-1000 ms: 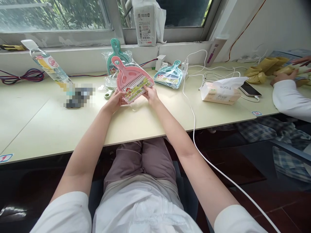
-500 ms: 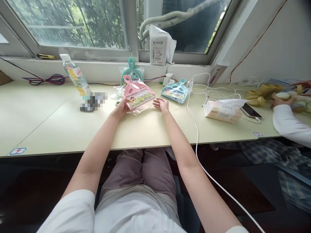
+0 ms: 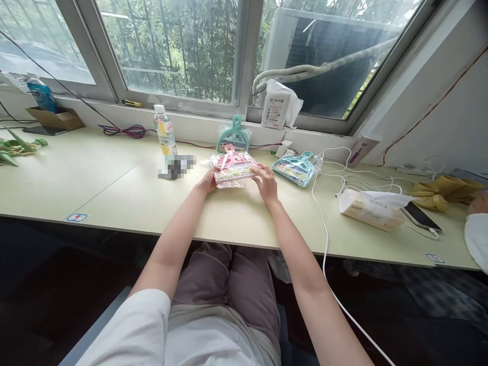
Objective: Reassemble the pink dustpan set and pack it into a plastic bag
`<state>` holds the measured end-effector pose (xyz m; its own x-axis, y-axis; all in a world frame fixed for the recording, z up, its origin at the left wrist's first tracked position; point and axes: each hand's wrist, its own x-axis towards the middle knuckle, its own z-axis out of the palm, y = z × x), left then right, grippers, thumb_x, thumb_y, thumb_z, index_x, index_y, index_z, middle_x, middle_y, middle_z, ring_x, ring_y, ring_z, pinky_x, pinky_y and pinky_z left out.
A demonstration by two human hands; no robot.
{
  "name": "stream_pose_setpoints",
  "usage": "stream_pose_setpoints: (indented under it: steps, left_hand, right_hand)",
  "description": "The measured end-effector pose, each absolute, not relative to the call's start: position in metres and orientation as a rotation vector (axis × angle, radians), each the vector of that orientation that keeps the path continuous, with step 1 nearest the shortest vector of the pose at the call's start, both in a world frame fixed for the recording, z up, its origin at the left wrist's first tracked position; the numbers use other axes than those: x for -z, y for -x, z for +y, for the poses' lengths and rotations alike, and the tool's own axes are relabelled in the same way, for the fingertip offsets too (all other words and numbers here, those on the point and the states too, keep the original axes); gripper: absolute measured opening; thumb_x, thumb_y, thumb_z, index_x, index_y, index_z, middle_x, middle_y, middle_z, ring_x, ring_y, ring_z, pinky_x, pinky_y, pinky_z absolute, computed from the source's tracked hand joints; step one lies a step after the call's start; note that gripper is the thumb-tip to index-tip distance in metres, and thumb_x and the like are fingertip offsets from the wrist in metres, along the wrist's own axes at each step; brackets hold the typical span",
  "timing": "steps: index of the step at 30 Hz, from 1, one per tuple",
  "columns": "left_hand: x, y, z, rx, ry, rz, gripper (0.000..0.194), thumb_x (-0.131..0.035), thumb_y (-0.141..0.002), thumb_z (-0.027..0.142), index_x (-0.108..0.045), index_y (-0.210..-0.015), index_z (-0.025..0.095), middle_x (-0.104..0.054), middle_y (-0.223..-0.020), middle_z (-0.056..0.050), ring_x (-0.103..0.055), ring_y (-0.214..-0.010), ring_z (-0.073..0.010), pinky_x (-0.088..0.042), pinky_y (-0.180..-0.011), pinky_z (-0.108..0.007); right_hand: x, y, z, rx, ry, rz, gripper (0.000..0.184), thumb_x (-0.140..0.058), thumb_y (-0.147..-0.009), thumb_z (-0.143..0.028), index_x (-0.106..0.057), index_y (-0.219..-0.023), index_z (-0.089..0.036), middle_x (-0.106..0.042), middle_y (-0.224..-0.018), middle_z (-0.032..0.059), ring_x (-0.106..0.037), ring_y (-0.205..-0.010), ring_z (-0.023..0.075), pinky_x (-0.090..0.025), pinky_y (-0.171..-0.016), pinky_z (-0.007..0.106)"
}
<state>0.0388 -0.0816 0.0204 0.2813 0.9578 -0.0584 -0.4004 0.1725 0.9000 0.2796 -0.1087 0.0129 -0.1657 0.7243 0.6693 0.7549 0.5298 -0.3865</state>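
Observation:
A pink dustpan and brush set in clear plastic wrapping is held just over the table, its handle pointing toward the window. My left hand grips its left edge. At the right edge, my right hand has its fingers closed on the same set. Behind it, a green dustpan set in plastic leans upright against the wall. To the right of my right hand lies a blue-green dustpan set, wrapped as well.
A drink bottle and a blurred-out dark object stand on the left. On the right are white cables, a tissue pack, a phone and yellow cloth. Another person's sleeve shows at the right edge.
My right hand has moved in from beside the pink dustpan set and now grips its right edge. The set has turned flatter and straighter. The camera view has swung left and up.

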Motion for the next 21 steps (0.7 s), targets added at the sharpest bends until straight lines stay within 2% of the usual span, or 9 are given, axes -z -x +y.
stream_pose_setpoints:
  steps: [3,7,10,14,17,21]
  left_hand:
    - [-0.013,-0.033,-0.073,-1.154,-0.855,0.808,0.047,-0.053,-0.083,0.031,-0.057,-0.127,0.013,-0.076,-0.091,-0.011,-0.075,-0.083,-0.0271,-0.062,-0.079,-0.039]
    - [-0.007,-0.026,-0.064,-1.146,-0.806,0.890,0.044,-0.051,-0.082,0.022,-0.060,-0.124,0.011,-0.074,-0.078,-0.009,-0.071,-0.065,-0.0205,-0.061,-0.065,-0.029]
    - [-0.009,-0.026,-0.066,-1.117,-0.822,0.857,0.047,-0.053,-0.082,0.022,-0.060,-0.128,0.013,-0.076,-0.084,-0.009,-0.073,-0.068,-0.0205,-0.062,-0.067,-0.031]
    - [-0.017,-0.029,-0.078,-1.082,-0.835,0.740,0.055,-0.057,-0.081,0.022,-0.057,-0.136,0.016,-0.077,-0.106,-0.012,-0.076,-0.088,-0.0252,-0.063,-0.082,-0.038]
    - [-0.021,-0.030,-0.085,-1.063,-0.806,0.768,0.058,-0.057,-0.081,0.021,-0.056,-0.138,0.016,-0.076,-0.110,-0.013,-0.076,-0.092,-0.0257,-0.063,-0.085,-0.039]
    - [-0.022,-0.031,-0.087,-1.063,-0.832,0.758,0.057,-0.055,-0.080,0.018,-0.057,-0.137,0.013,-0.076,-0.113,-0.013,-0.075,-0.095,-0.0247,-0.063,-0.085,-0.036]
  right_hand:
    - [-0.013,-0.281,-0.109,0.055,1.213,-1.856,0.029,-0.054,-0.099,-0.031,-0.075,-0.118,-0.030,-0.063,-0.137,0.0055,-0.057,-0.121,0.0285,-0.052,-0.101,0.046]
    - [-0.011,-0.282,-0.106,0.021,1.249,-1.841,0.027,-0.054,-0.099,-0.034,-0.080,-0.106,-0.028,-0.074,-0.118,0.0044,-0.063,-0.109,0.0265,-0.054,-0.092,0.041]
    - [-0.008,-0.283,-0.103,0.026,1.301,-1.876,0.026,-0.055,-0.099,-0.034,-0.080,-0.105,-0.028,-0.076,-0.114,0.0032,-0.064,-0.106,0.0261,-0.054,-0.089,0.039]
    - [-0.007,-0.285,-0.102,0.055,1.363,-1.899,0.029,-0.052,-0.101,-0.033,-0.078,-0.112,-0.028,-0.074,-0.121,0.0035,-0.063,-0.111,0.0270,-0.053,-0.088,0.038]
    - [-0.010,-0.285,-0.104,0.092,1.370,-1.885,0.034,-0.047,-0.102,-0.036,-0.072,-0.123,-0.028,-0.068,-0.131,0.0052,-0.061,-0.115,0.0268,-0.052,-0.088,0.037]
    - [-0.014,-0.281,-0.108,0.111,1.257,-1.951,0.042,-0.034,-0.106,-0.035,-0.060,-0.138,-0.026,-0.065,-0.135,0.0074,-0.058,-0.120,0.0261,-0.045,-0.100,0.040]
